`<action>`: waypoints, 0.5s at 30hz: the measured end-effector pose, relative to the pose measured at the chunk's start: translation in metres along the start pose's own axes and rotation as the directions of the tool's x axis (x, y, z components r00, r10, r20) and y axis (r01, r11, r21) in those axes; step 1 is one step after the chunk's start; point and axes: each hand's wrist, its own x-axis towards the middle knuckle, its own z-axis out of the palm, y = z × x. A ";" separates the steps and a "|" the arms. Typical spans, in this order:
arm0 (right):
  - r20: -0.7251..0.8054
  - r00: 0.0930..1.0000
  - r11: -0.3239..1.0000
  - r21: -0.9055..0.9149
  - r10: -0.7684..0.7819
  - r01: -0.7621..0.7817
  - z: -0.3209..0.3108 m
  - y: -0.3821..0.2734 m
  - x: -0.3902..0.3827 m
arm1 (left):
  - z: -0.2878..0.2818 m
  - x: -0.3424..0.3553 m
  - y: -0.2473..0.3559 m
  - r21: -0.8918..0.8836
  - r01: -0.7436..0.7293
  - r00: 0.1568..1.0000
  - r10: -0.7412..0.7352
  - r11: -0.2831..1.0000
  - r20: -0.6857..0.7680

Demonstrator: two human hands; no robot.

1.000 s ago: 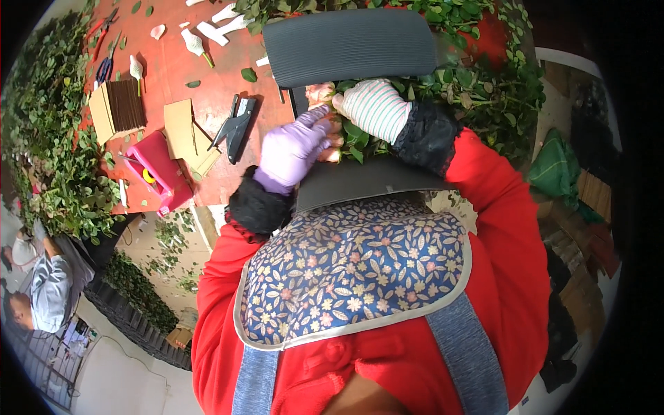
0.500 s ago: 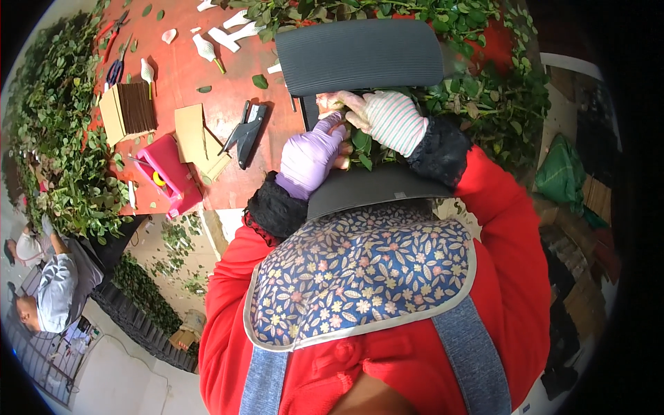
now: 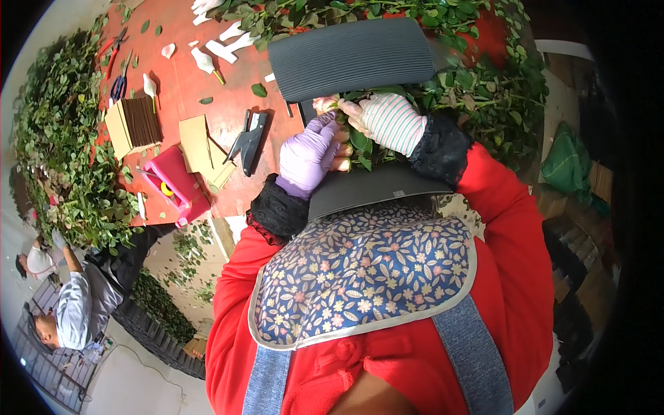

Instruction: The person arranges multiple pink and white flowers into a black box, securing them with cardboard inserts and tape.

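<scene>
In front of me, pale pink roses (image 3: 324,104) with green leaves (image 3: 361,142) lie between the two flaps of a dark ribbed sheet (image 3: 353,57). My left hand (image 3: 306,158), in a lilac glove, is closed over the rose heads; more pale petals show beneath its fingers. My right hand (image 3: 391,123), wearing a striped glove, pinches at the top rose with thumb and forefinger close together. The fingertips of both hands nearly meet there, and exactly what each one grips is partly hidden. Rose stems run off to the right under the right hand.
Left on the red table (image 3: 221,90) are a black stapler (image 3: 250,142), cardboard pieces (image 3: 200,145), a brown card stack (image 3: 142,123), a pink tape dispenser (image 3: 173,180), scissors (image 3: 119,86) and netted buds (image 3: 204,61). Foliage (image 3: 477,76) covers the right. A co-worker (image 3: 79,304) is at far left.
The view has shifted slightly, moving the table items a little. My hands stay at the roses, with the left fingers more curled near the top bloom. The co-worker has shifted posture.
</scene>
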 end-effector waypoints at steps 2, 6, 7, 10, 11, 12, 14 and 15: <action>0.035 0.999 1.000 -0.005 -0.005 0.005 -0.006 -0.002 0.001 | -0.001 0.007 0.001 0.365 -0.147 0.988 0.154 0.919 0.009; 0.043 0.999 0.999 0.034 0.009 -0.010 -0.034 -0.014 -0.013 | 0.004 0.014 0.003 0.480 -0.091 0.996 0.072 0.872 0.059; -0.111 0.993 0.999 -0.042 -0.038 0.034 -0.057 -0.023 -0.024 | 0.003 0.011 -0.003 0.476 -0.127 0.992 0.122 0.870 0.041; -0.578 0.809 0.977 -0.211 -0.104 -0.026 -0.119 -0.022 -0.041 | 0.011 0.009 -0.008 -0.341 0.281 0.950 -0.310 0.897 -0.032; -0.585 0.810 0.990 -0.127 -0.025 -0.062 -0.135 -0.011 -0.036 | 0.011 0.007 -0.009 -0.475 0.327 0.924 -0.382 0.817 -0.020; -0.754 0.653 0.963 -0.221 -0.069 -0.153 -0.134 0.005 -0.034 | 0.012 0.008 -0.007 -0.600 0.354 0.899 -0.438 0.717 0.006; -0.637 0.731 0.950 0.006 0.244 -0.312 -0.123 0.049 -0.020 | 0.011 0.012 -0.004 -0.558 0.346 0.911 -0.413 0.755 0.006; -0.527 0.817 0.850 0.518 0.235 0.090 -0.099 0.098 -0.011 | 0.012 0.017 -0.002 -0.596 0.351 0.909 -0.415 0.722 0.032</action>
